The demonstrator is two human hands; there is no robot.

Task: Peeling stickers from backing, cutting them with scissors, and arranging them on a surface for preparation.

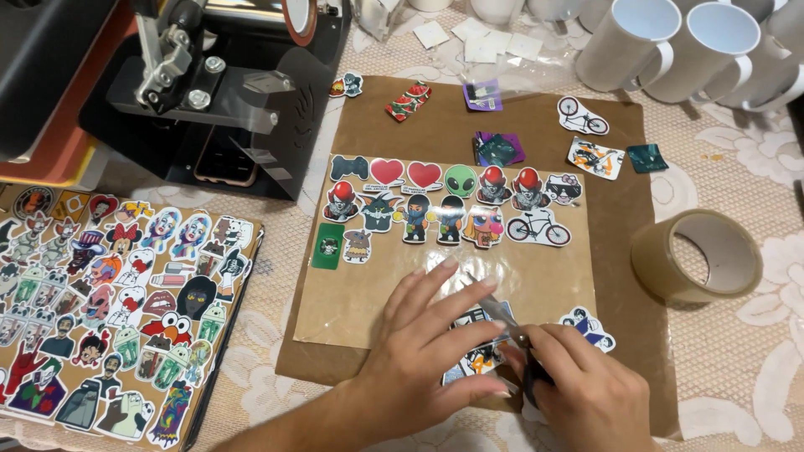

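Observation:
My left hand (427, 339) lies flat, fingers spread, on a clear plastic sheet (544, 280) over brown paper (620, 192). My right hand (586, 389) grips a pair of scissors (494, 310) whose blades point up-left along the sheet, next to my left fingers. Several cut-out stickers (444, 209) sit in rows on the sheet above my hands. A few more stickers (481, 356) lie partly hidden between my hands.
A roll of brown tape (699, 255) stands at the right. A board covered with stickers (109, 310) fills the left. A black press machine (209, 84) sits at the top left, white mugs (662, 42) at the top right. Loose stickers (586, 117) lie on the paper.

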